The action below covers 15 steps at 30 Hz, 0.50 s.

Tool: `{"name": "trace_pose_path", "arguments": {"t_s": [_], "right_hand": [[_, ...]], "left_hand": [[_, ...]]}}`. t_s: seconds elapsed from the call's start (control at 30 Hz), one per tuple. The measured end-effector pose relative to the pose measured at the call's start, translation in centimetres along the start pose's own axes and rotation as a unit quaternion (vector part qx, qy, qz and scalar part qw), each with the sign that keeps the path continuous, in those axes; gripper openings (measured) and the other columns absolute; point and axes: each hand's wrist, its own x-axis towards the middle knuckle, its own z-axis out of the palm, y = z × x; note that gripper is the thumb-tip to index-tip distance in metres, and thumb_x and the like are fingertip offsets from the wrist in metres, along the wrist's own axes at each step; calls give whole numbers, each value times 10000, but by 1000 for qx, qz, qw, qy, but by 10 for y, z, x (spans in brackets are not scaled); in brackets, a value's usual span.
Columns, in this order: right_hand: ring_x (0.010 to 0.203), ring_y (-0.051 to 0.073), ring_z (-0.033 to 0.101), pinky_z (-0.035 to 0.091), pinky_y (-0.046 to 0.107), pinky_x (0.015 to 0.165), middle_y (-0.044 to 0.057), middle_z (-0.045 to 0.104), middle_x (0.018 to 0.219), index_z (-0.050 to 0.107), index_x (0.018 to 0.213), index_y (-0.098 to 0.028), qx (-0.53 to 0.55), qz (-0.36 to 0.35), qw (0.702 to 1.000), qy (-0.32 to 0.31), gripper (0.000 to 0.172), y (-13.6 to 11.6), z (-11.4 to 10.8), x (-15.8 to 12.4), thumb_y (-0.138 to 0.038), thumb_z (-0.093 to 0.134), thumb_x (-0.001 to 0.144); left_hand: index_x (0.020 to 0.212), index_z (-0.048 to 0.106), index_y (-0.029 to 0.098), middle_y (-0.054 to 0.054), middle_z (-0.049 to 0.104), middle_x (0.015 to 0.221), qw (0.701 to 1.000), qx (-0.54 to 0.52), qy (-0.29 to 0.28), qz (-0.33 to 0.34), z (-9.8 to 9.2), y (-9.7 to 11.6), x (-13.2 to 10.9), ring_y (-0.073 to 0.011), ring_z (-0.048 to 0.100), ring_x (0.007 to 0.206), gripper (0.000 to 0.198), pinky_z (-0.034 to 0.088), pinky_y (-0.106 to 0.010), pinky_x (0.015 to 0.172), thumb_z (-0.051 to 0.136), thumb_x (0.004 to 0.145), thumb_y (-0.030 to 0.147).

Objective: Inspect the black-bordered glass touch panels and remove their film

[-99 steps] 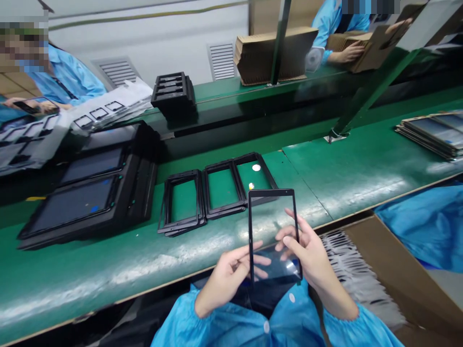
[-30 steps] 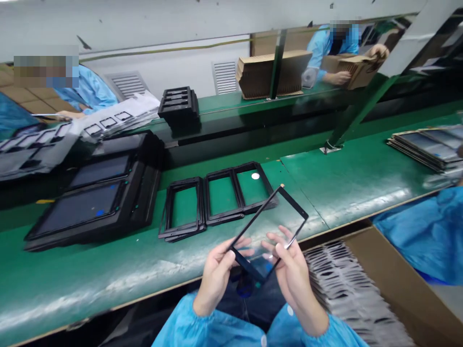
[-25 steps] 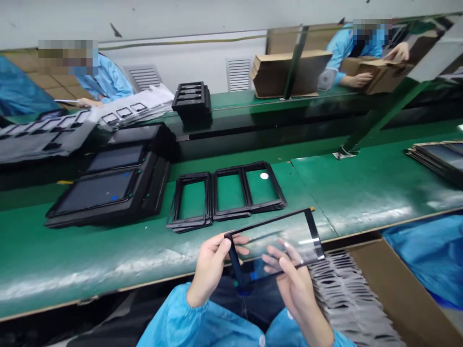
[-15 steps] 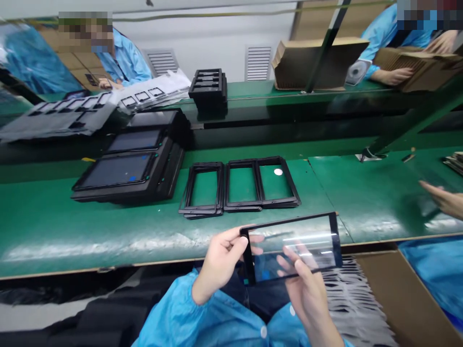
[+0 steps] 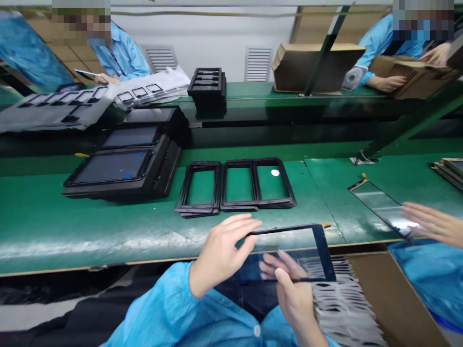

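A tablet touch-screen glass panel [image 5: 320,250], clear with a black border, is held tilted over the bench's front edge. My right hand [image 5: 294,294] grips its lower long edge, thumb in front and fingers showing through the glass behind. At the panel's left end is my left hand [image 5: 220,250], its fingers stretched out and the thumb apart from them. That hand hides the panel's left border, and I cannot tell whether it touches the glass. An orange flex tail [image 5: 326,224] sticks out at the panel's upper right corner.
Stacked black frames [image 5: 238,208] lie on the green bench [image 5: 119,236]. Black trays with screens [image 5: 112,166] stand left. At right, a co-worker's hand [image 5: 434,221] is at another glass panel [image 5: 376,202]. Below are a cardboard box [image 5: 394,289] and white strips [image 5: 343,303].
My left hand has loosened its pinch on the panel's left end and stretched its fingers. The panel has shifted slightly left. Another panel now shows by the co-worker's hand at right.
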Motion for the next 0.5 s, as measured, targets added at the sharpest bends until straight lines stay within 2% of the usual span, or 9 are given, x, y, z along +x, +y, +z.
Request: {"name": "trace_pose_path", "arguments": {"t_s": [0.1,0.17,0.3,0.4,0.5], "right_hand": [[847,370,842,698,495,694,140,860,1013,832,1114,-262,-2,16,1000,-27,384,6,-5,1,-436,938,789],[836,369,842,697,485,686,146,859,1007,835,1109,-259,-1,26,999,-26,389,7,-6,2,-433,945,779],[813,333,843,683,411,657,126,864,992,849,1082,-289,-17,32,999,3,374,0,2,0,-455,954,763],[811,356,839,673,430,633,122,864,990,864,1061,-341,-61,47,997,1,375,-5,7,1,-509,948,736],[819,433,828,667,528,628,140,861,953,875,995,-387,-138,72,987,-29,384,-6,5,5,-612,924,688]], "left_hand": [[1170,853,295,-50,860,1062,999,18,-48,2,-1,4,6,-270,815,956,247,608,-351,888,678,997,274],[1126,867,282,-55,864,1030,999,21,-49,-11,-1,2,6,-262,822,885,222,604,-323,807,686,998,288],[1083,877,257,-63,865,1014,998,29,-49,-34,-1,-2,4,-273,820,911,227,589,-328,831,667,1003,293],[1219,834,270,-42,857,1095,996,-5,-74,-53,-2,0,4,-272,804,1020,289,567,-334,945,645,1001,256],[1227,827,238,-43,856,1037,986,-93,-99,-98,1,3,4,-242,812,900,333,587,-298,837,584,1001,213]]}}
